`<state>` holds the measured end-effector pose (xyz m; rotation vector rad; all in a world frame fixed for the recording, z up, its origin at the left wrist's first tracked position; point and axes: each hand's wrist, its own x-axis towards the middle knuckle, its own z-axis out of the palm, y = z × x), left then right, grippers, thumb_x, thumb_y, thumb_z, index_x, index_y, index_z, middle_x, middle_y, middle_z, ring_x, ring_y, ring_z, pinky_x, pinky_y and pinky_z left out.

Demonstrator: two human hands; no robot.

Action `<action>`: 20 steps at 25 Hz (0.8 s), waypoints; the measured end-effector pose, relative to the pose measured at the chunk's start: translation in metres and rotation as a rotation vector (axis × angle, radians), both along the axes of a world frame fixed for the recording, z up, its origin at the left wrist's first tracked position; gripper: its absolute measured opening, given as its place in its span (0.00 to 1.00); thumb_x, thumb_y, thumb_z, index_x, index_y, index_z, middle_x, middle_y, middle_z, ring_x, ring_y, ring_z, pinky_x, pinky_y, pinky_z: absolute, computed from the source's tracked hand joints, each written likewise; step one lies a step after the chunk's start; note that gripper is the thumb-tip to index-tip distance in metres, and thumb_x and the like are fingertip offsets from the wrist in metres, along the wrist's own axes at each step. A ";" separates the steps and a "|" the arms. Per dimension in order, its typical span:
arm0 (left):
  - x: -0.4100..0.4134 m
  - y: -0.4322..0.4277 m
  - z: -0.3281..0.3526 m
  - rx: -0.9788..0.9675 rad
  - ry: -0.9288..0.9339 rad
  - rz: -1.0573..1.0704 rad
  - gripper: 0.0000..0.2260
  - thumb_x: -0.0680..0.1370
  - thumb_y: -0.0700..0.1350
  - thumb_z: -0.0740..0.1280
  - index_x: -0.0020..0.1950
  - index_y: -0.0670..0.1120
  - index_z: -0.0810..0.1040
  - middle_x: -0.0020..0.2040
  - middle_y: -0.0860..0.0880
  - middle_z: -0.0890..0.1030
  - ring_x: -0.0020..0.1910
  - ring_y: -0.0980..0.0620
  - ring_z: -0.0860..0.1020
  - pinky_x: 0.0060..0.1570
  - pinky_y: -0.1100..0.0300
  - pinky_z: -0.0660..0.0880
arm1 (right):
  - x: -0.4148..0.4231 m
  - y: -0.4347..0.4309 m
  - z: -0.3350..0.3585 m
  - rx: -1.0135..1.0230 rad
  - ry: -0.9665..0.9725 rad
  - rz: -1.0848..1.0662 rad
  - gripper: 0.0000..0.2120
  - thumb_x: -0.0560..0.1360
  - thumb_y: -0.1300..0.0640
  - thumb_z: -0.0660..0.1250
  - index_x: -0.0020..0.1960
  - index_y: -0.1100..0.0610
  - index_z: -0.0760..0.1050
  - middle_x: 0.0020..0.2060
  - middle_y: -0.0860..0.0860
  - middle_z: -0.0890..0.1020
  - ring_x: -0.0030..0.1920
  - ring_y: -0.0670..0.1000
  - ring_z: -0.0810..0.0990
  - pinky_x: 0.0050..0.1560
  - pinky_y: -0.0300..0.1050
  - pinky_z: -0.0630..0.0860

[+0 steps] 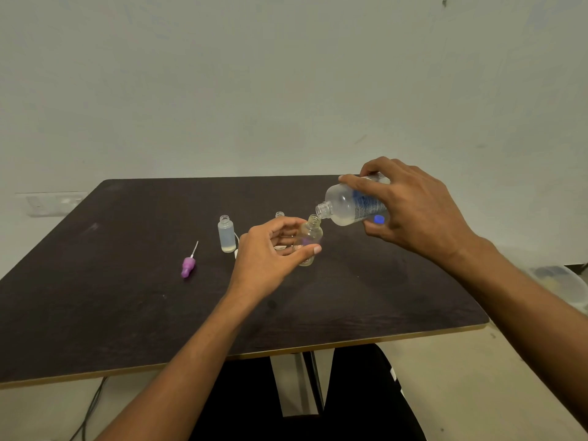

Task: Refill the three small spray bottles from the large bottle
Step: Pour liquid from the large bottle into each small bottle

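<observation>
My right hand [413,208] grips the large clear bottle [346,203], tilted so its open neck points down-left and touches the mouth of a small clear bottle [310,233]. My left hand [270,253] holds that small bottle upright, fingers curled round its far side and thumb across its lower front. A little pale liquid lies in the large bottle's low side. A second small frosted bottle [226,233] stands uncapped to the left. Only the neck of a third small bottle [279,214] shows behind my left hand.
A purple spray cap with its dip tube [188,265] lies on the dark table [127,313] at the left. White caps peek out behind my left hand. The table's front edge runs close to me; a pale wall stands behind.
</observation>
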<state>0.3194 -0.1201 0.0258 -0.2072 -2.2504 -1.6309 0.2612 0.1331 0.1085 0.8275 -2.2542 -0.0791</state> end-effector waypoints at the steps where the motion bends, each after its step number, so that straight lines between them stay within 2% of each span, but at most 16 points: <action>1: 0.000 0.000 0.000 0.002 0.001 0.000 0.23 0.70 0.51 0.83 0.64 0.50 0.84 0.56 0.55 0.87 0.54 0.60 0.85 0.55 0.59 0.84 | 0.001 0.000 0.000 0.000 0.005 0.000 0.38 0.67 0.49 0.83 0.74 0.48 0.75 0.62 0.55 0.79 0.55 0.59 0.81 0.49 0.52 0.81; 20: -0.001 0.000 -0.001 -0.009 0.002 0.015 0.24 0.70 0.51 0.83 0.64 0.50 0.84 0.55 0.55 0.87 0.54 0.61 0.85 0.55 0.59 0.84 | 0.000 -0.003 0.005 0.050 0.020 -0.019 0.39 0.67 0.49 0.83 0.75 0.47 0.74 0.64 0.55 0.79 0.57 0.60 0.81 0.53 0.53 0.80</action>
